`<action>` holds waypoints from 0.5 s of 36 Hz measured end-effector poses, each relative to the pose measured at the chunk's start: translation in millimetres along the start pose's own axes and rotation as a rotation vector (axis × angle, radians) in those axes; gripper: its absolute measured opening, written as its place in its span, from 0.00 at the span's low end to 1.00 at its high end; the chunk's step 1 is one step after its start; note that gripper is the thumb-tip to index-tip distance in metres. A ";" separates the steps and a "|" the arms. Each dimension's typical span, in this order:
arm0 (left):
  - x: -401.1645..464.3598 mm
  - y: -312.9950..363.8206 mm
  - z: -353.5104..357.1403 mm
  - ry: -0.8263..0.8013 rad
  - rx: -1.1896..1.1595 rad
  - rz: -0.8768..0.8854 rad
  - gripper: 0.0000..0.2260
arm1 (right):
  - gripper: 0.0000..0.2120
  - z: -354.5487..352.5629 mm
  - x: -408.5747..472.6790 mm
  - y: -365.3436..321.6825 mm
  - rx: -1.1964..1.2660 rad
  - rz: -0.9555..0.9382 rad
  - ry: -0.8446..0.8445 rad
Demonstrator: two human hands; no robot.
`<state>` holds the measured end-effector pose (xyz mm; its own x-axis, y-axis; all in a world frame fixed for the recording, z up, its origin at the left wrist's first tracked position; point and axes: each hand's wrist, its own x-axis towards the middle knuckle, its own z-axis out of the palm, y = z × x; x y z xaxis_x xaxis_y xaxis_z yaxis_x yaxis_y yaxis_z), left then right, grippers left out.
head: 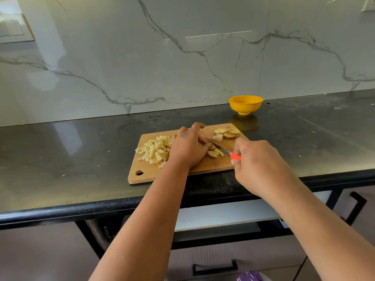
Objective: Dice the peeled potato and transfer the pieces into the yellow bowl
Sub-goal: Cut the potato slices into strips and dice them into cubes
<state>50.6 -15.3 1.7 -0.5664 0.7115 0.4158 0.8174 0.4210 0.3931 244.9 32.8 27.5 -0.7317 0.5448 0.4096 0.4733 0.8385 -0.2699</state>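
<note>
A wooden cutting board (213, 166) lies on the dark counter. A pile of diced potato (155, 151) covers its left part. Several potato slices (226, 133) lie at its far right corner. My left hand (188, 148) presses curled fingers on potato pieces (213, 153) at the board's middle; most of that potato is hidden under it. My right hand (257, 161) grips the orange handle of a knife (225, 152), whose blade points left at those pieces. The yellow bowl (245, 104) stands beyond the board near the wall; its inside is hidden.
The black counter (71, 159) runs left to right, with its front edge just below the board. A marble wall rises behind it. Below are drawers with black handles (215, 267) and a purple packet (250, 276) at the bottom edge.
</note>
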 end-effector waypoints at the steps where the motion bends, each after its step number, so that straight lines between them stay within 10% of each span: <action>1: 1.1 -0.1 0.8 -0.009 0.008 -0.005 0.25 | 0.07 -0.2 0.6 1.5 -0.009 -0.003 0.008; 18: 4.5 4.5 1.1 -0.062 -0.032 -0.016 0.25 | 0.05 -2.2 6.9 9.2 -0.029 0.001 0.039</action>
<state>51.8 -9.6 4.4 -0.5708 0.7391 0.3577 0.8042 0.4153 0.4252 245.2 44.3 29.7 -0.7118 0.5453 0.4427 0.4888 0.8372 -0.2453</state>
